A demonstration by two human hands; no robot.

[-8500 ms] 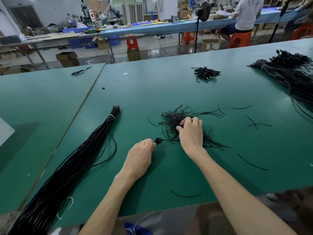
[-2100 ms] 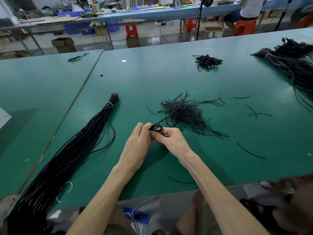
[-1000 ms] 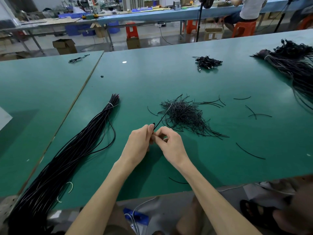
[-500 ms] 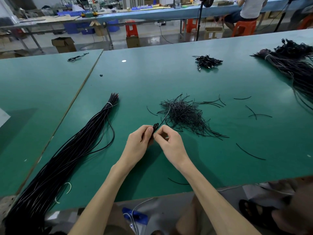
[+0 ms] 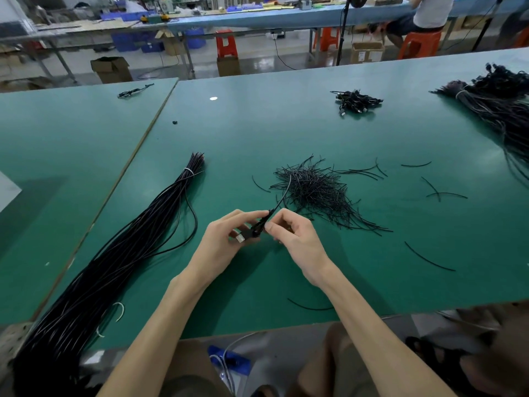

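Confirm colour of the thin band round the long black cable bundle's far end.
White: thin band on the long black cable bundle, head view.

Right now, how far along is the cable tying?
Done: a small heap of coiled cables lies at the far side, apparently finished ones. In hand: the left hand holds a coiled cable while the right hand pinches a tie at it, its free end sticking up, so the wrap looks unfinished. Left: a large pile of ties and a long cable bundle lie on the table.
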